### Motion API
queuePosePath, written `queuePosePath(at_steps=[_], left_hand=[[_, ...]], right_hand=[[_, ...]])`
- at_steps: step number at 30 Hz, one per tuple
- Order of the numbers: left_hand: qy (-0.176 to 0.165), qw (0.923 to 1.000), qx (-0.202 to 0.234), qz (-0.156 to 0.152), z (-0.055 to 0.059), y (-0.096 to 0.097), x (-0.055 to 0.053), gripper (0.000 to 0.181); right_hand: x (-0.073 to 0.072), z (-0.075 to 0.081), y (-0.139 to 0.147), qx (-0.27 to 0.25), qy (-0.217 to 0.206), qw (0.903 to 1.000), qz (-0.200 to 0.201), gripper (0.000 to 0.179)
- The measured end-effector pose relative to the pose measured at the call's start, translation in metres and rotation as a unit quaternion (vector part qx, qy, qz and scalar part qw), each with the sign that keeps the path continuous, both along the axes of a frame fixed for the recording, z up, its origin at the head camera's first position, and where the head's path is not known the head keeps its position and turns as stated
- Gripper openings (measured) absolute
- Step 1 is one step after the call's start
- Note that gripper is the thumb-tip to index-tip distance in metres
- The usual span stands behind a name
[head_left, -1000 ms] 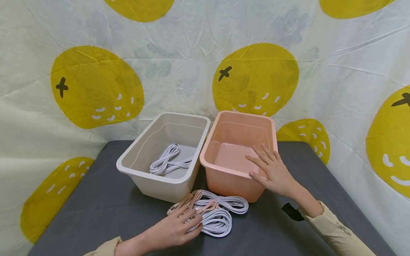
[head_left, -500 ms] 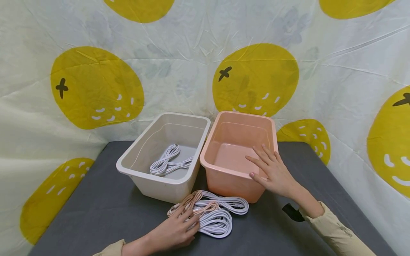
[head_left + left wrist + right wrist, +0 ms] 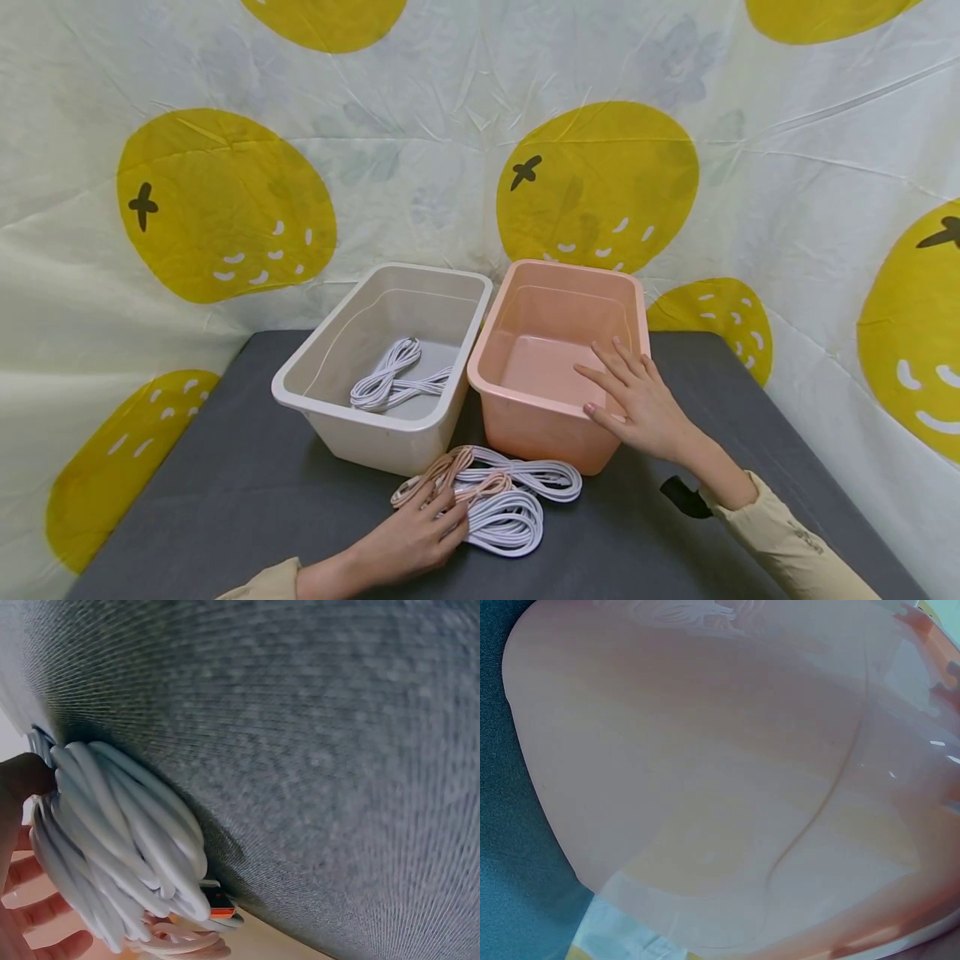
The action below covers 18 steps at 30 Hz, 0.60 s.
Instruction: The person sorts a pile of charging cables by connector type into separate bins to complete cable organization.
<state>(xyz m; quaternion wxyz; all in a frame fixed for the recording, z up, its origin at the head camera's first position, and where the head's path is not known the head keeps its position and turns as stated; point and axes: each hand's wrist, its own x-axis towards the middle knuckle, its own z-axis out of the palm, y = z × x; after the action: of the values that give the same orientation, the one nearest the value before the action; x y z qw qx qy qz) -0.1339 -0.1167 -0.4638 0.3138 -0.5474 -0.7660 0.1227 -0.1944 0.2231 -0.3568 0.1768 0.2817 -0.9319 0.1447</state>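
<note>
Near white cable (image 3: 508, 525) lies on the table (image 3: 217, 492), your L hand (image 3: 408, 537) gripping it, thumb opposite fingers. Hold all coils together if you lift (the peach cable (image 3: 491, 485) beside it could snag, prob.). R hand (image 3: 643, 408), spread wide, is at the pink tub (image 3: 525, 397).

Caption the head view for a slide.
Left hand touching a coiled white cable; right hand over a peach rectangular plastic tub.

A pale, creased curtain (image 3: 420, 92) rises behind a dark grey table (image 3: 217, 483) and along both its sides, printed with large yellow fruits (image 3: 225, 200), several bearing dark stem marks (image 3: 143, 206) and short white dashes (image 3: 235, 258). A faint greyish flower (image 3: 682, 62) shows high toward the right, on the pale cloth
</note>
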Motion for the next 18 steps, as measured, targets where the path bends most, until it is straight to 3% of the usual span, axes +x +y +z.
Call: queuePosePath(at_steps=[5,18], left_hand=[[0.020,0.9997,-0.013,0.003,0.0000,0.0010,-0.0001,0.037],[0.015,0.9998,-0.014,-0.001,-0.0011,0.0053,-0.0021,0.043]], right_hand=[[-0.0001,0.0004,0.0001,0.000,0.000,1.0000,0.000,0.052],[-0.0008,-0.0013,0.0015,0.000,-0.001,1.0000,0.000,0.053]])
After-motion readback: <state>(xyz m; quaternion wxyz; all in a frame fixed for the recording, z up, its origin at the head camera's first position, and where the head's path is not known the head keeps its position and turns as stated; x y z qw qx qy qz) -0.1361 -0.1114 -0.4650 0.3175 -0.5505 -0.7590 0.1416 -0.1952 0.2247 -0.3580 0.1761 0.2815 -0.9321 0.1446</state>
